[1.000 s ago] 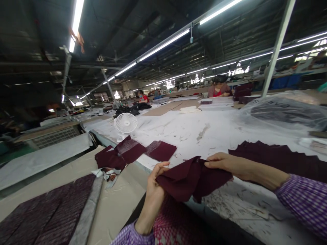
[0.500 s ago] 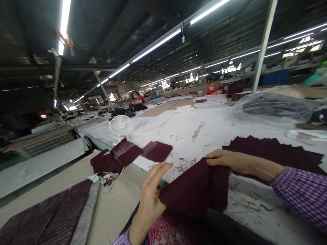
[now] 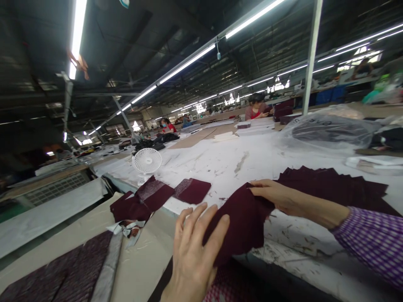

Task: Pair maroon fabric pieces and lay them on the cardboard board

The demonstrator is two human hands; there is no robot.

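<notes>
A dark maroon fabric piece [image 3: 237, 222] hangs over the near edge of the white table. My right hand [image 3: 277, 195] pinches its upper corner between thumb and fingers. At the left side of the cloth, my left hand [image 3: 197, 247] is open, its fingers spread and overlapping the fabric; whether it touches is unclear. Beyond my right hand lies a fanned stack of maroon fabric pieces [image 3: 333, 184]. To the left, a flat maroon piece [image 3: 193, 191] and a crumpled maroon bundle [image 3: 138, 203] rest along the table edge.
A white fan [image 3: 147, 161] stands on the white table [image 3: 220, 155]. Clear plastic bags [image 3: 330, 130] lie at the right. Dark textured panels [image 3: 63, 268] rest on a cream surface at lower left. Co-workers [image 3: 258, 110] sit at the far side, and a metal post [image 3: 311, 58] rises behind.
My left hand has turned over and spread its fingers across the cloth's left side. My right hand still pinches the fabric, which has bunched and shifted slightly left.
</notes>
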